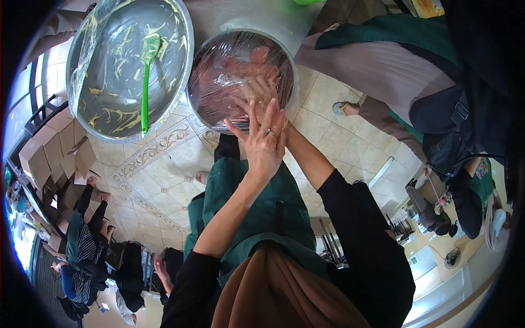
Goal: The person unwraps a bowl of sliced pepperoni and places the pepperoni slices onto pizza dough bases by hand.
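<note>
At far left, people in dark and striped clothing (90,243) gather below a stack of cardboard boxes (44,156) on the tiled floor (164,164). Next, at the left end of the metal bench (246,13), sits a wide metal basin (123,76), its inside streaked with pale yellow smears. A green spatula (145,93) leans in it, blade toward the middle and handle end at the near rim, while crumpled clear wrap (82,60) hangs along the left rim.

Just beside the basin, at the near edge of the bench, a round metal bowl (292,82) holds pink chunks (260,54) beneath stretched clear film (219,71). The worker's left hand (265,143), a ring on one finger, spreads its fingers wide over the bowl's near rim and crosses in front of the right hand (258,90). The right hand reaches farther across the bowl, fingers apart and grasping nothing visible; whether it lies on or under the film cannot be told.

Below the hands hang a green apron (257,188) and a brown scarf (279,290). At right, near the bench's right edge, stands another person in a pleated skirt (377,65), one sandaled foot (345,108) on the tiles.
</note>
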A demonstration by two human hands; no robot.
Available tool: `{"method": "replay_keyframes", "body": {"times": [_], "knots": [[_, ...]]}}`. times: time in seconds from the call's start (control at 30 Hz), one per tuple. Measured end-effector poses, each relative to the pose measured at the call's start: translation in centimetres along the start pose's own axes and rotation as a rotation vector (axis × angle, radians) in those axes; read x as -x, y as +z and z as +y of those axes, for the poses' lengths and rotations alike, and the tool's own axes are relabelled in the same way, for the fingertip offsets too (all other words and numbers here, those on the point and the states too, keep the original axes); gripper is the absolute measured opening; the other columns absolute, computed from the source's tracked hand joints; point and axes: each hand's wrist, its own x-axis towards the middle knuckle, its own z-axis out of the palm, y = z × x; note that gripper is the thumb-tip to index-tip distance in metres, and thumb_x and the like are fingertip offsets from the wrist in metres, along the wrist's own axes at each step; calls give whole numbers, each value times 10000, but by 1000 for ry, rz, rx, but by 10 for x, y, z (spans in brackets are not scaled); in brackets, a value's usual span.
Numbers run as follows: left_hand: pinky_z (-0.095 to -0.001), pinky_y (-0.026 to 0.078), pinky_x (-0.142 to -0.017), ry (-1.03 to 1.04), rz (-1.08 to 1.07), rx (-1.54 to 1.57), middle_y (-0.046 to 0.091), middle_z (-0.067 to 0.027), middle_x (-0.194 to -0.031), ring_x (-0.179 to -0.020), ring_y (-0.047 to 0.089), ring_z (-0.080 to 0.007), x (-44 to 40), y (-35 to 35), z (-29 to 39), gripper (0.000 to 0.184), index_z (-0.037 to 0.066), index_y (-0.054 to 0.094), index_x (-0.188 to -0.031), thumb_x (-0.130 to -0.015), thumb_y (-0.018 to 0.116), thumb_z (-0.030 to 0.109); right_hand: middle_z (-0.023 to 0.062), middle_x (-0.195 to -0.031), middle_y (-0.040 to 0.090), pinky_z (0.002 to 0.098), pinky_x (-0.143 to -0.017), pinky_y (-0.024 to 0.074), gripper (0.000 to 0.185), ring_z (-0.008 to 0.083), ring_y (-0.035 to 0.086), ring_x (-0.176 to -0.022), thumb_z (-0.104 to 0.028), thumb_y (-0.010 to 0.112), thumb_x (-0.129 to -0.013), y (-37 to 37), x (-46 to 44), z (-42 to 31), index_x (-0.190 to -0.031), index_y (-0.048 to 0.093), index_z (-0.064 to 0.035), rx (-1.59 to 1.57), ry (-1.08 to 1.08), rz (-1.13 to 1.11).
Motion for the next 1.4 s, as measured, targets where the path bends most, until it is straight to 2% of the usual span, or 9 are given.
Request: {"method": "replay_keyframes", "body": {"times": [0.6,0.8,0.93,0.97,1.0,1.03,1.2,1.3,1.4], "knots": [[-613,59,-1093,192,-82,-105,495,-40,-1369,-1349,329,-317,24,50,-9,338,106,626,-1185,-851,593,139,171,-972,645,434,-749,503,367,364,623,-900,-349,655,-813,-51,260,30,-1060,586,-87,-143,692,186],[-621,49,-1092,266,-331,-576,144,-128,-1546,-1414,74,-401,42,97,-42,586,48,376,-1402,-872,509,260,130,-1011,653,420,-799,497,431,330,626,-935,-457,641,-807,8,400,34,-1074,609,-119,-285,1051,312],[-703,-72,-1029,21,-736,-890,230,-97,-1522,-1392,-1,-475,62,106,-19,481,100,509,-1291,-892,505,368,154,-965,665,441,-772,498,505,346,636,-907,-523,632,-783,42,475,27,-1052,624,-95,-421,1176,409],[-698,-81,-1023,-1,-831,-894,40,-115,-1558,-1398,-95,-435,57,130,-69,618,60,533,-1289,-879,443,514,159,-959,668,442,-776,497,527,349,635,-914,-540,631,-777,46,492,24,-1054,626,-92,-478,1214,451],[-681,-55,-1049,228,-428,-960,509,-97,-1340,-1367,189,-448,78,125,-56,457,98,609,-1177,-942,356,398,165,-953,670,444,-780,497,549,352,634,-920,-557,631,-770,48,511,21,-1056,628,-89,-538,1242,484],[-723,-88,-1004,-3,-883,-1100,262,-118,-1505,-1392,-20,-468,59,124,-42,540,57,573,-1244,-892,409,431,174,-948,671,439,-772,502,550,354,640,-905,-547,641,-772,53,530,22,-1067,624,-84,-561,1255,547],[-434,432,-947,323,-1375,-917,563,-245,-1200,-1141,538,-371,66,139,26,453,29,611,-1148,-894,447,367,166,-913,684,356,-744,517,531,274,672,-861,-469,705,-773,40,612,44,-1076,649,-36,-846,1241,969],[-424,422,-938,510,-1376,-606,612,-270,-1061,-1066,563,-389,89,243,11,617,9,632,-1081,-957,295,511,151,-923,685,335,-749,507,472,252,664,-876,-393,699,-808,22,647,88,-1103,632,-31,-819,1172,1163],[-449,445,-883,-168,-1501,-98,535,-132,-1253,-1129,532,-244,181,220,272,656,138,264,-1446,-933,469,494,184,-1012,654,369,-767,501,469,346,634,-932,-368,674,-809,-74,692,93,-1144,589,-51,-745,1035,1412]]}}
